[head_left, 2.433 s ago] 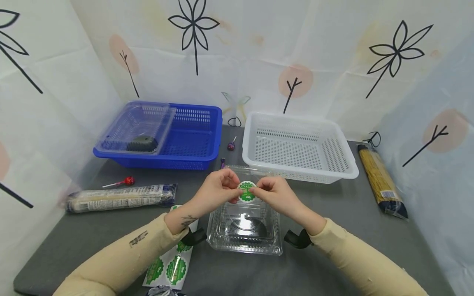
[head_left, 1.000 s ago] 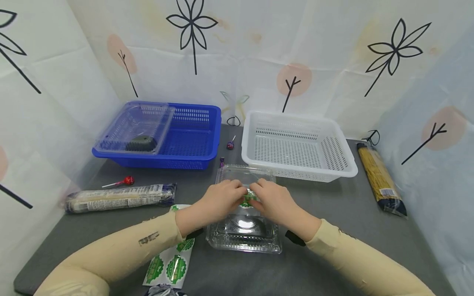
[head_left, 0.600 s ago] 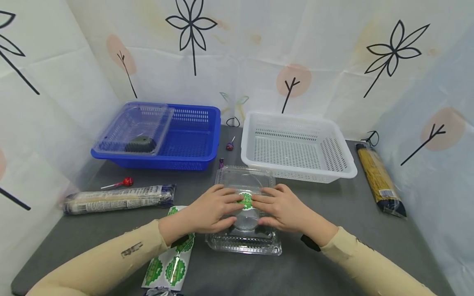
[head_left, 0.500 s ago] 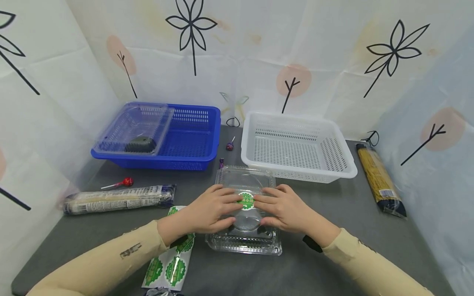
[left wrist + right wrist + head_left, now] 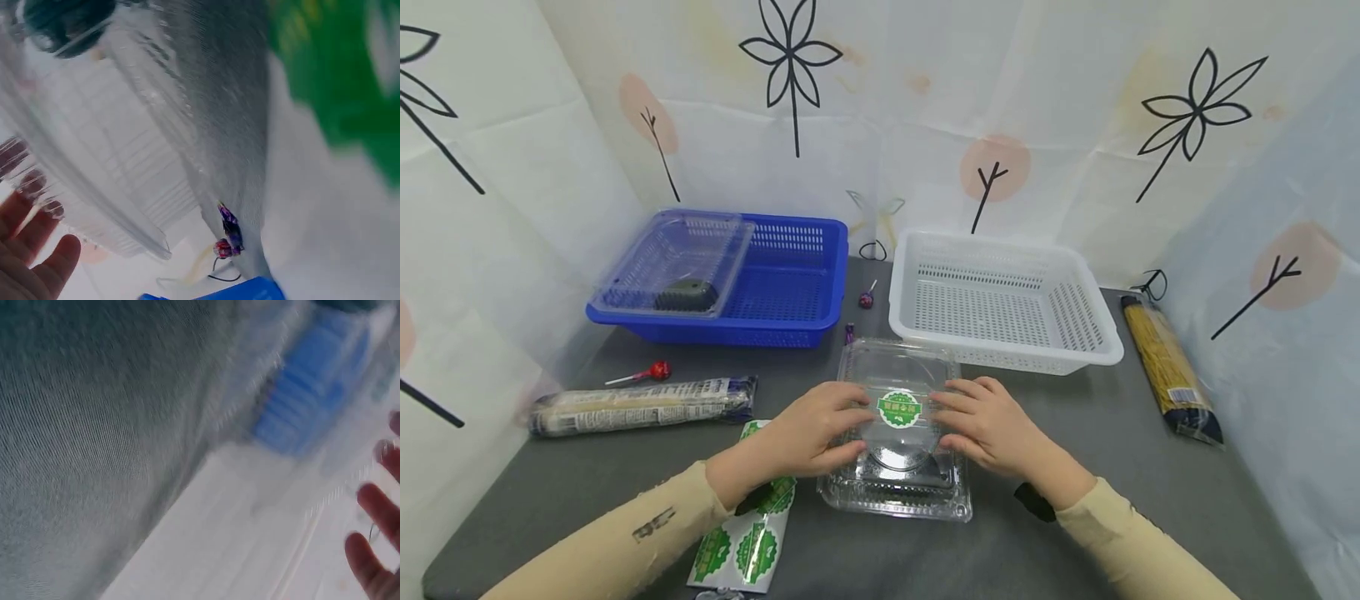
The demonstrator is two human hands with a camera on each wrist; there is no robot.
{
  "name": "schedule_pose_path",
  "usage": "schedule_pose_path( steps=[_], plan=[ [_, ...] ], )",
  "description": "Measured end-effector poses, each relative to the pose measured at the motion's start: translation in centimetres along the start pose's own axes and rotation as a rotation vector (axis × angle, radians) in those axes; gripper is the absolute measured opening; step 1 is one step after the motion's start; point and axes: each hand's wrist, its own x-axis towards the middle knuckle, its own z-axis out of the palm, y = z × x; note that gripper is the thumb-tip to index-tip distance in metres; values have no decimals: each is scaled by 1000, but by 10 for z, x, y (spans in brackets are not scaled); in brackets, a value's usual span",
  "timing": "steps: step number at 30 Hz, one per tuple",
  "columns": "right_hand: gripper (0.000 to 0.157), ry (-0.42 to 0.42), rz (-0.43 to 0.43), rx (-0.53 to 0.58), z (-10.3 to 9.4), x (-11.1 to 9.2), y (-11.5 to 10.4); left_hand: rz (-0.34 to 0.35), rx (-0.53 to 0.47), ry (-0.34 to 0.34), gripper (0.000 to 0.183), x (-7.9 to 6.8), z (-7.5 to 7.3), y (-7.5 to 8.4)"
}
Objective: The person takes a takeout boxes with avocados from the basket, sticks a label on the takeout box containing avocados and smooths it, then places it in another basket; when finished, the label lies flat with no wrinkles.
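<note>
A clear, glossy, rectangular plastic clamshell container (image 5: 887, 497) lies on the table between the hands, its lid ribbed along the rim and marked with a raised circle that catches a bright reflection. On the lid sits a round green-and-white paper sticker (image 5: 899, 410) with a scalloped border and a band of lettering across its middle. The left hand (image 5: 822, 429) and the right hand (image 5: 988, 425) flank the sticker, fingers apart and gripping nothing; whether the fingertips touch the plastic I cannot tell. Beneath the left forearm lies a shiny white strip of green stickers (image 5: 757, 550). Behind stand a blue perforated plastic basket (image 5: 790, 287), with another transparent container (image 5: 700, 242) at its left holding something dark, and a white perforated plastic basket (image 5: 1000, 354). A long printed packet (image 5: 643, 407) and a red lollipop (image 5: 659, 369) lie to the left, a packet of thin yellow strands (image 5: 1165, 358) far right. The tabletop (image 5: 1120, 467) is matt grey; around it hangs creased white cloth (image 5: 917, 108) printed with black line flowers and peach circles.
</note>
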Motion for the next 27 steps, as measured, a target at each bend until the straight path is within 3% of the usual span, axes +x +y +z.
schedule_pose_path(
  steps=[2,4,7,9,11,13,16,20,23,27],
  plan=[
    [46,170,80,47,-3,-4,7,-107,-86,39,31,-3,-3,5],
    [36,371,235,124,-9,-9,16,-273,-191,79,31,-7,-6,11],
    [24,678,572,258,-18,-18,30,-554,-350,126,39,-12,-9,22],
    [25,858,814,357,-24,-26,42,-718,-457,147,45,-15,-10,28],
    [28,1006,1035,454,-27,-33,54,-847,-541,137,52,-17,-9,32],
    [32,1112,1200,526,-29,-42,66,-933,-601,117,59,-20,-8,34],
    [36,1134,1402,545,-28,-54,80,-1005,-643,81,65,-23,-6,37],
    [41,1055,1566,532,-25,-64,94,-1042,-671,59,69,-26,-3,41],
    [45,1017,1619,594,-23,-67,101,-1051,-707,51,70,-27,0,43],
    [48,983,1621,688,-19,-72,109,-1040,-748,47,71,-27,3,44]
  ],
)
